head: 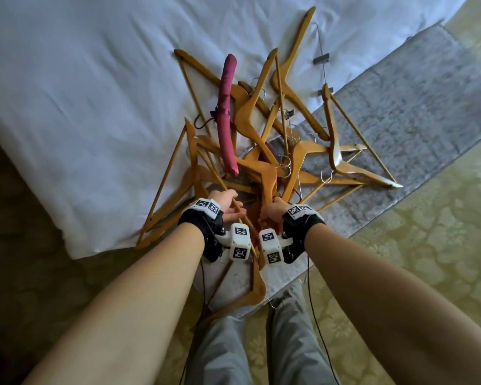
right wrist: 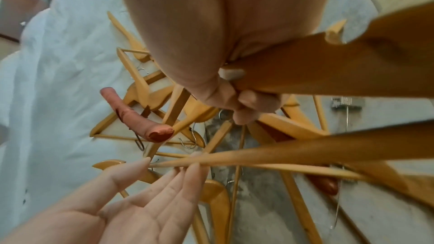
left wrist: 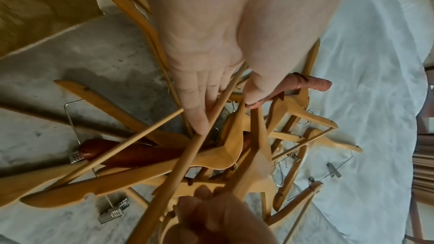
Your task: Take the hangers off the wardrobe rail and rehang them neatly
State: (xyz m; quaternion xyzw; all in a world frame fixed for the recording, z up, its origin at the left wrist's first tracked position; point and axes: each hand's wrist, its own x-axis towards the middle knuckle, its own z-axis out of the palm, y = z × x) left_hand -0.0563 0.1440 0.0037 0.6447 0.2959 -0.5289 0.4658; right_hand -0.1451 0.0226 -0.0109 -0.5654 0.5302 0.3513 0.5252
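A tangled pile of wooden hangers lies on the bed, with a red padded hanger across its left side. At the pile's near edge my left hand has straight fingers lying against a thin wooden hanger bar, the thumb on the bar's other side. My right hand is beside it, fingers curled round the broad arm of a wooden hanger. The left hand shows flat and open in the right wrist view. A second red padded hanger sits deep in the pile.
The pile rests on a white duvet and a grey bed runner. Metal clip hangers stick out at the far right. Patterned carpet surrounds the bed corner. My legs in grey trousers stand against it.
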